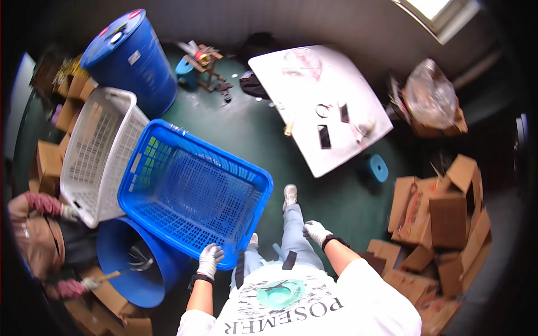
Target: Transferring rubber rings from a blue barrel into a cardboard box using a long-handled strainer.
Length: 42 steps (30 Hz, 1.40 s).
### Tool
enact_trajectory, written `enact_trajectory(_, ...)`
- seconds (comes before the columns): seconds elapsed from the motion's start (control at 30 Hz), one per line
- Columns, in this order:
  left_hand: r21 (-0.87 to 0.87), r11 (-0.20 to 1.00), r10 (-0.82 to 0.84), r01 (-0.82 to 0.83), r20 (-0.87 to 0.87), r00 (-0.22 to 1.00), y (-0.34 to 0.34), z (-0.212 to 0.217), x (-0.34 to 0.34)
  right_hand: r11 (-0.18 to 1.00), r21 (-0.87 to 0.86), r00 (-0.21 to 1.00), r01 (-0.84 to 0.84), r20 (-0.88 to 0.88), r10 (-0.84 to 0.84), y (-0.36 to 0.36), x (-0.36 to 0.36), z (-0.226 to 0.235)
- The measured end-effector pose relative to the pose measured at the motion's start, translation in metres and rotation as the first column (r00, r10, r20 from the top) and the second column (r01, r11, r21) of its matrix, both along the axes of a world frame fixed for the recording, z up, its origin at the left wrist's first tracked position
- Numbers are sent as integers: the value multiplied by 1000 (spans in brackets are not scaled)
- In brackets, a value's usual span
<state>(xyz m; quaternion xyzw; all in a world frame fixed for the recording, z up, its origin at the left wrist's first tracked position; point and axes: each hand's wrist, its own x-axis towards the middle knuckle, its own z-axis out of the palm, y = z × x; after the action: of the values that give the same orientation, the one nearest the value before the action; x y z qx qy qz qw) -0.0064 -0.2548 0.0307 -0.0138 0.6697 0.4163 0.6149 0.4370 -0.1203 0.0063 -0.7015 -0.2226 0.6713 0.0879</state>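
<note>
A large blue plastic basket (pixel 193 185) with slatted walls is tilted in front of me on the left, its inside bare. My left hand (pixel 210 260), in a white glove, grips its near rim by the lower right corner. Off to my right side hangs my right hand (pixel 315 231), also gloved, with loosely parted fingers and nothing in it. Against the blue basket's far left side leans a white slatted basket (pixel 101 151). Beneath the blue basket's near left edge lies an open blue barrel (pixel 131 263), its mouth toward the left.
At left, a co-worker (pixel 36 235) has one gloved hand by the white basket and another on a wooden handle (pixel 109 275). A closed blue drum (pixel 131 64) stands behind. A white table (pixel 314 112) holds phones and tape. Cardboard boxes (pixel 443 218) pile up right; a blue stool (pixel 378 168) stands nearby.
</note>
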Motion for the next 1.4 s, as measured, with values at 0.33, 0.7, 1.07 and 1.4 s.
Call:
enact_trajectory(0.33,-494,538,782,-683,-11,623,-223,57,182,726,249,740,-641,451,499,372,4,-127)
enact_trajectory(0.7,-545,535,542,-646,-366,757,5,202,346,900,51,667,-432,690,281,486,-32,-161)
enact_trajectory(1.07,-509,561,625,-653,-258,737,27,169,414,920,344,933,187,231,-276,498,35,-213)
enact_trajectory(1.4,-290,627,700,-723,-199,686,-24,73,455,950,268,983,163,-125,-133,556,128,-82)
